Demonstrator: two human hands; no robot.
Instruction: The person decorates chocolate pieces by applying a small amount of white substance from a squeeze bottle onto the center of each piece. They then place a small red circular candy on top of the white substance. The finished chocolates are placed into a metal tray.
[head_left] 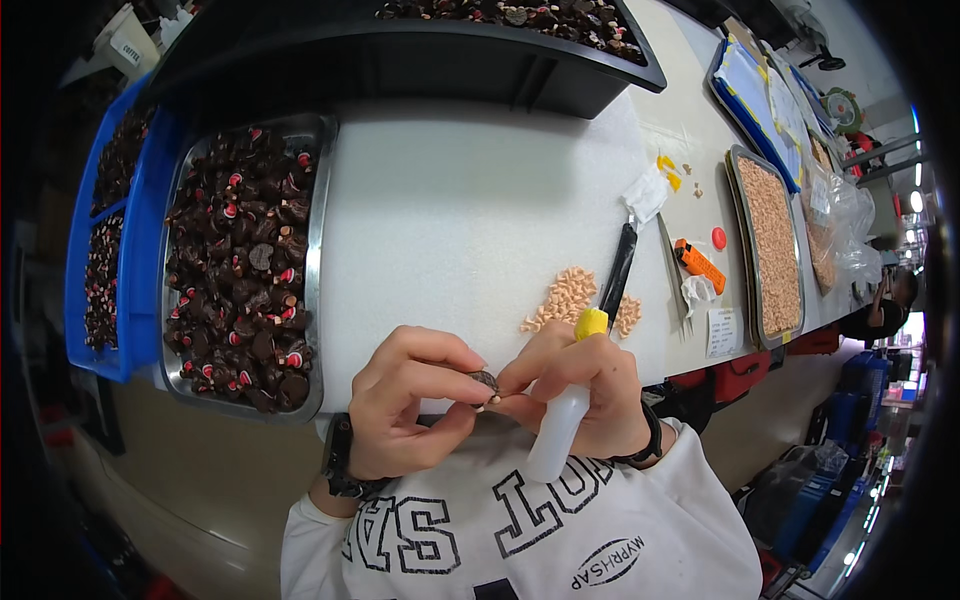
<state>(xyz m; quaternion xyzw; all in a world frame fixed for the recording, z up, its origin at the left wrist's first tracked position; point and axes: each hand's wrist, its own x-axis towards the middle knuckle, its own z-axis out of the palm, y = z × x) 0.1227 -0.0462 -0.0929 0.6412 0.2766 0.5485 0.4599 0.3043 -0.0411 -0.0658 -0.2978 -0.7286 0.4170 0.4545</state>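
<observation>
Close to my chest, my left hand point(405, 410) pinches a small dark brown moulded piece point(486, 379) between thumb and fingertips. My right hand point(600, 385) is closed around a white squeeze bottle point(560, 435) with a yellow cap point(591, 322), tilted with its cap end away from me. The right thumb and index fingertips meet the dark piece too, where a tiny pale bit shows at its lower edge. Just beyond my right hand, a loose pile of small beige-pink pieces point(566, 298) lies on the white work surface point(450, 220).
At left stand a metal tray point(328, 200) of dark pieces and a blue bin point(135, 300). A black bin point(450, 70) spans the far side. To the right lie a black-handled tool point(619, 265), tweezers point(672, 262), an orange object point(700, 265) and a tray point(738, 185) of beige pieces.
</observation>
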